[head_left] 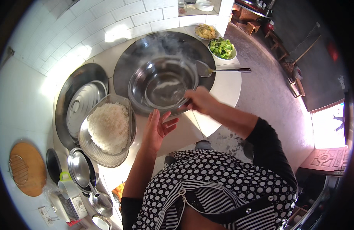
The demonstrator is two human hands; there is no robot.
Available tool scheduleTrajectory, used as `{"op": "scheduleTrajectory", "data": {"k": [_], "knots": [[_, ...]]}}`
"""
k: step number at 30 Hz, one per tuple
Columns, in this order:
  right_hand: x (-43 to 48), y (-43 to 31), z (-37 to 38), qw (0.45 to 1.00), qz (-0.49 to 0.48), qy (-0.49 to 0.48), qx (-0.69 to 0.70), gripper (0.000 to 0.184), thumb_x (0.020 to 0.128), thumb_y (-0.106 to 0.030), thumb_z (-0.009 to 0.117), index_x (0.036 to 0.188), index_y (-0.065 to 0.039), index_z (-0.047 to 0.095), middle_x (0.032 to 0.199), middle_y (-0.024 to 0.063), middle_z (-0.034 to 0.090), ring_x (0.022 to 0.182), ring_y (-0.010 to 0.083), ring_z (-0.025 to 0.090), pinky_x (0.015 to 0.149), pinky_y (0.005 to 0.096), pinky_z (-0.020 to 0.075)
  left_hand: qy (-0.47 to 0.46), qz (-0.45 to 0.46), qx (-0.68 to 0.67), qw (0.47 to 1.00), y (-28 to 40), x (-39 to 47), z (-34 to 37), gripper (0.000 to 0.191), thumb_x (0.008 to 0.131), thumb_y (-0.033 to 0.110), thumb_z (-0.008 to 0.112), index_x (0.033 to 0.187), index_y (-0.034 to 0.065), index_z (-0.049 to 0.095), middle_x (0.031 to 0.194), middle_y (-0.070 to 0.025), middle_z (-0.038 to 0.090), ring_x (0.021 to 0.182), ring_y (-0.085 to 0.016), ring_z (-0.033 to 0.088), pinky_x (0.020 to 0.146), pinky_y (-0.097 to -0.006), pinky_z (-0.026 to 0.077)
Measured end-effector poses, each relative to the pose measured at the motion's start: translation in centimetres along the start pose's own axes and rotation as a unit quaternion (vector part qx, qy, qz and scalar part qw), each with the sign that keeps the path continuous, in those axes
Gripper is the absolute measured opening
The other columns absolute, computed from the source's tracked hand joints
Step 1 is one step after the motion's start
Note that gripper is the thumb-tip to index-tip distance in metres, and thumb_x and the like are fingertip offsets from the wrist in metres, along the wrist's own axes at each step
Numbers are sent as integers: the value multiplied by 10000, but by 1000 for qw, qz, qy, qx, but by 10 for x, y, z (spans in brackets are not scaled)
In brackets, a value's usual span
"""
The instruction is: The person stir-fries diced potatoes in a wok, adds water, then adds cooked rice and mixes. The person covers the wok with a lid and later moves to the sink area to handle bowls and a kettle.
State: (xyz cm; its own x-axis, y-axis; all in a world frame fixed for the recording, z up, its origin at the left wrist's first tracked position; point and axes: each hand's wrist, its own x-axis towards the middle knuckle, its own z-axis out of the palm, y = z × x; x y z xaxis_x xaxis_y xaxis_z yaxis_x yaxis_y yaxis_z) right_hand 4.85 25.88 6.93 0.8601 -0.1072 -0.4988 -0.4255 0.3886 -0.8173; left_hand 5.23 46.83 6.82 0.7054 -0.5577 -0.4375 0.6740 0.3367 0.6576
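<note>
A shiny metal basin [140,79] is at the large dark wok [123,61], with steam rising behind it. Whether it rests in the wok or is held just above it, I cannot tell. My right hand [200,99], slightly blurred, is closed at the basin's near right rim. Below the near rim, my left hand [157,130] is held palm up with its fingers apart and nothing in it. A metal spatula [206,69] lies across the wok's right edge, its dark handle pointing outward. To the left, a mesh basket [89,138] holds a mound of white rice [109,126].
A white bowl of chopped greens [222,49] and a plate of cooked food [205,31] stand at the back right. Left is a second wok [63,103] with a metal lid [84,103] inside. Metal ladles [79,168] and a green-handled container [67,185] crowd the lower left.
</note>
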Motion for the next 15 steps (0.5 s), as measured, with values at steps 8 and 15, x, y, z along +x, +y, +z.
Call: {"op": "scheduleTrajectory", "data": {"k": [8,15], "knots": [[2,27,-33,980,63,-172,-78,307,865,-228,540,945,65,580,770,119,639,571,155,608,507,255,502,179,40,-115,976,-49,31,-12,253,832,48,436,997,-138,486,963,-210,598,889,-299,616,775,-325,528],[63,-17,-249,711,-143,163,-668,392,835,-310,550,1153,-81,534,1153,132,563,1030,280,556,844,389,458,293,25,-81,952,-35,38,-25,295,787,-11,417,986,-228,430,961,-297,565,863,-409,611,563,-236,590]]}}
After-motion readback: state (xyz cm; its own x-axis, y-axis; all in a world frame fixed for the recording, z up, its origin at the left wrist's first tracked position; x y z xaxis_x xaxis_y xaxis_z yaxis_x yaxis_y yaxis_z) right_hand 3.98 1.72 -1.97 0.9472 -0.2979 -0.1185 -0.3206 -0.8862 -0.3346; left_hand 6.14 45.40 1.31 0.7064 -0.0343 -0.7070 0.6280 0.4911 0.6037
